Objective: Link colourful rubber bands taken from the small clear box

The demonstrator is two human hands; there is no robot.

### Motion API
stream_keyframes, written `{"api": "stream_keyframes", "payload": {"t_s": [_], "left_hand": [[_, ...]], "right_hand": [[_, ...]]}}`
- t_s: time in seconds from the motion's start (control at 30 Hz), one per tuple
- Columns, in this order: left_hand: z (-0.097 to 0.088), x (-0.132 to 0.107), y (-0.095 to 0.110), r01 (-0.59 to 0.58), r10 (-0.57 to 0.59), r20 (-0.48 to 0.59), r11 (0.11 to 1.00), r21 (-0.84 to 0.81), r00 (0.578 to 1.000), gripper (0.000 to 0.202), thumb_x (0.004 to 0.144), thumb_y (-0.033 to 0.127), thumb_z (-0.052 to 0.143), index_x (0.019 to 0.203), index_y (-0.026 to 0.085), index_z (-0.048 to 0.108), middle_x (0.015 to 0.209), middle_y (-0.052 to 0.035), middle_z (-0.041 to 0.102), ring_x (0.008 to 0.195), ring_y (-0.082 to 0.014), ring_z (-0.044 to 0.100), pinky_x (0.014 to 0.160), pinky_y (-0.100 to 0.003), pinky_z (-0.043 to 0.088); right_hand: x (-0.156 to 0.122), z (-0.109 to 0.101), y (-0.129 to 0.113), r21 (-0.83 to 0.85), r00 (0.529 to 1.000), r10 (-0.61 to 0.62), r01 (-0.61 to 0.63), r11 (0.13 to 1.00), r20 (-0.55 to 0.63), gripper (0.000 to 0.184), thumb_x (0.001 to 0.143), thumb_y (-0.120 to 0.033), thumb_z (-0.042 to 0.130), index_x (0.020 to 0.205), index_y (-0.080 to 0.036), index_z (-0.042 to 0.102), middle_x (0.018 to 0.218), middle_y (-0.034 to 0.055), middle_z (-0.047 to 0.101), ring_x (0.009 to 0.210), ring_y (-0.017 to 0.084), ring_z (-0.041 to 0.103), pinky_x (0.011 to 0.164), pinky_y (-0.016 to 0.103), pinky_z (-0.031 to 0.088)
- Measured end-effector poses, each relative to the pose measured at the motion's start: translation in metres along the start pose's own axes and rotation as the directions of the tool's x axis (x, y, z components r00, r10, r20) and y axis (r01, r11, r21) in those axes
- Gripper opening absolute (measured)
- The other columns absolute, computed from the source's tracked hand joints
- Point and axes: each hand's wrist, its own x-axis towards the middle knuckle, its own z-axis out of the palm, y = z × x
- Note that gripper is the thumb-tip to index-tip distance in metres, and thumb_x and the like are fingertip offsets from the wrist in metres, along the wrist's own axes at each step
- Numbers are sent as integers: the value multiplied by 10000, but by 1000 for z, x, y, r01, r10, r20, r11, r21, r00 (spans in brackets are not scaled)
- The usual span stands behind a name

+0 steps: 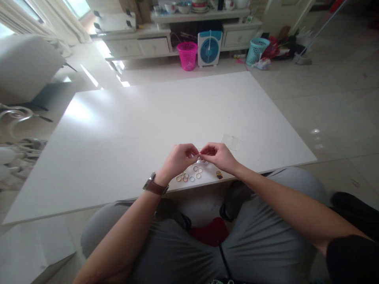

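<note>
My left hand (pixel 179 158) and my right hand (pixel 218 156) meet fingertip to fingertip just above the near edge of a large white board (pixel 154 126). Both pinch something tiny and pale between thumb and fingers; I cannot make out what it is. Below the hands, several small rings (pixel 189 176) in white and yellow lie on the board. A small yellow figure charm (pixel 219 174) lies to their right, under my right wrist. A brown watch (pixel 154 185) is on my left wrist.
A clear plastic bag (pixel 231 141) lies on the board beyond my right hand. On the floor behind stand a pink basket (pixel 187 55), a blue and white fan (pixel 209 48) and a teal basket (pixel 257 50), before a white cabinet (pixel 148 45). My knees are under the board's near edge.
</note>
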Motion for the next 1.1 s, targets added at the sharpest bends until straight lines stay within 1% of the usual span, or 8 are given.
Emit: {"api": "stream_keyframes", "payload": {"t_s": [0.23,0.4,0.5,0.6,0.7,0.8,0.93,1.1], "left_hand": [[-1,0,3,6,-7,-22,1000,-14,1000,132,847,275,681,853,173,765,775,-46,767,715,-159,697,693,-264,544],[-3,0,6,3,-3,-4,1000,-4,1000,150,868,289,677,887,180,780,792,-51,774,720,-168,713,709,-272,551],[-1,0,10,12,-12,11,999,50,1000,138,856,295,697,844,185,779,776,-48,777,720,-174,717,710,-274,547],[2,1,10,18,-20,25,995,100,999,109,844,253,688,823,190,775,779,-41,783,734,-174,719,722,-275,547],[2,1,6,23,-23,12,1000,16,1000,123,848,256,676,850,181,774,787,-48,783,737,-177,726,722,-278,560],[2,2,1,22,-22,-4,999,-49,1000,125,839,267,691,863,174,772,816,-59,787,757,-183,733,731,-284,573],[2,2,-2,21,-21,-10,998,-65,1000,136,850,284,690,869,173,766,841,-69,788,779,-185,736,735,-288,580],[4,3,-3,31,-31,2,995,-94,1000,129,851,283,694,871,170,753,797,-63,773,742,-183,733,715,-289,578]], "right_hand": [[-1,-1,-3,-62,1000,-27,27,998,-15,281,741,-439,836,809,-183,741,775,39,758,721,176,697,674,295,558],[1,-4,-1,-138,996,-81,75,988,-45,178,771,-358,801,796,-188,751,781,36,766,733,178,704,712,308,566],[2,-5,0,-186,993,-114,106,977,-35,126,790,-318,766,805,-193,751,785,30,765,740,178,706,723,311,569],[3,-6,2,-189,993,-112,105,976,-31,117,784,-308,758,799,-192,750,774,29,763,724,179,702,700,306,564],[4,-7,2,-222,994,-110,103,970,-19,119,784,-310,755,794,-192,756,750,26,756,696,172,688,663,294,547],[3,-7,1,-247,992,-123,120,961,4,115,791,-303,749,805,-189,752,761,28,753,700,167,679,669,292,542],[2,-7,-2,-221,992,-123,129,967,40,180,780,-349,784,841,-188,734,806,32,753,723,163,677,704,296,553],[3,-5,1,-206,994,-104,105,973,17,303,783,-488,800,818,-195,734,777,30,747,720,170,673,679,291,542]]}}
